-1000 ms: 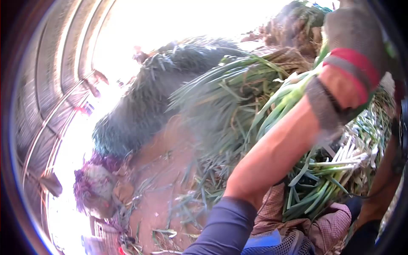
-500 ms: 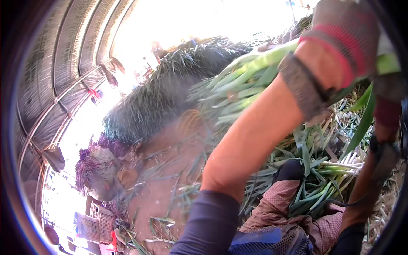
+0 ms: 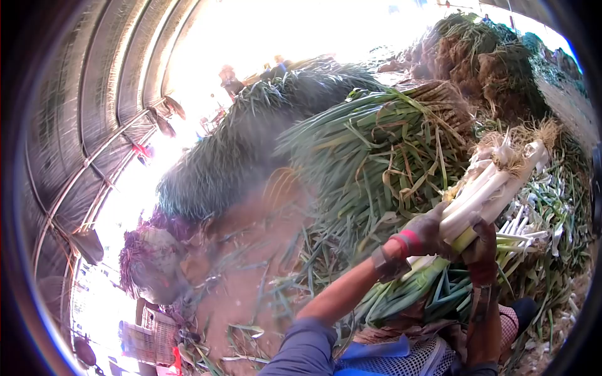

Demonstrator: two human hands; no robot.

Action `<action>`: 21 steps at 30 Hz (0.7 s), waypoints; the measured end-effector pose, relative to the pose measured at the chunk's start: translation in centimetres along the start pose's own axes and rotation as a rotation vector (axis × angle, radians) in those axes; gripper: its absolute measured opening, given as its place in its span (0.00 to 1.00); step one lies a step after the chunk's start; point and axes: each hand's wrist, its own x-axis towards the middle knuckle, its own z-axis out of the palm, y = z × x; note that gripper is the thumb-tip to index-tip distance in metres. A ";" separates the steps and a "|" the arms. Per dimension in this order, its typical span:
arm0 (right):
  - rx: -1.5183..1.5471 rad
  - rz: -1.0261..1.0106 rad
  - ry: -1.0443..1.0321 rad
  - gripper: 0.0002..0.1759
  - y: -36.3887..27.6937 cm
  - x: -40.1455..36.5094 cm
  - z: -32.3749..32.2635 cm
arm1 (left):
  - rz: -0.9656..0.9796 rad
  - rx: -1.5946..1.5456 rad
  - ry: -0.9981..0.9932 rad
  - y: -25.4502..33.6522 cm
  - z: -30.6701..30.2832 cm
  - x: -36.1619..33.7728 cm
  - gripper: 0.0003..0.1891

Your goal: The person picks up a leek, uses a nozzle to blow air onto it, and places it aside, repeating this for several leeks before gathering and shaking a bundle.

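Observation:
A thick bunch of green onions (image 3: 480, 202) slants across my lap, its white stalks and stringy roots toward the upper right and its green leaves (image 3: 417, 285) trailing to the lower left. My left hand (image 3: 426, 235), in a dirty knit glove with a red cuff, is closed around the stalks from the left. On the other side, my gloved right hand (image 3: 481, 244) presses against the same bunch with fingers curled. Just right of that hand lie several thinner onions with white stems (image 3: 523, 239), partly covered by the bunch.
A large heap of leafy onions (image 3: 370, 144) rises in front of me. Another long pile (image 3: 263, 125) stands farther back, and a root-covered stack (image 3: 495, 69) at upper right. Leaf scraps litter the brown ground (image 3: 251, 232). At lower left are a filled sack (image 3: 153, 266) and plastic crates (image 3: 157, 332).
Both hands have come down from the upper right, close to the camera, to above my lap with the green onions. The root end and the heap behind now show.

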 end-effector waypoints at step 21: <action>-0.275 0.217 0.048 0.23 1.8 0.3 -3.3 | -0.037 -0.314 -0.055 -5.5 5.4 1.3 0.61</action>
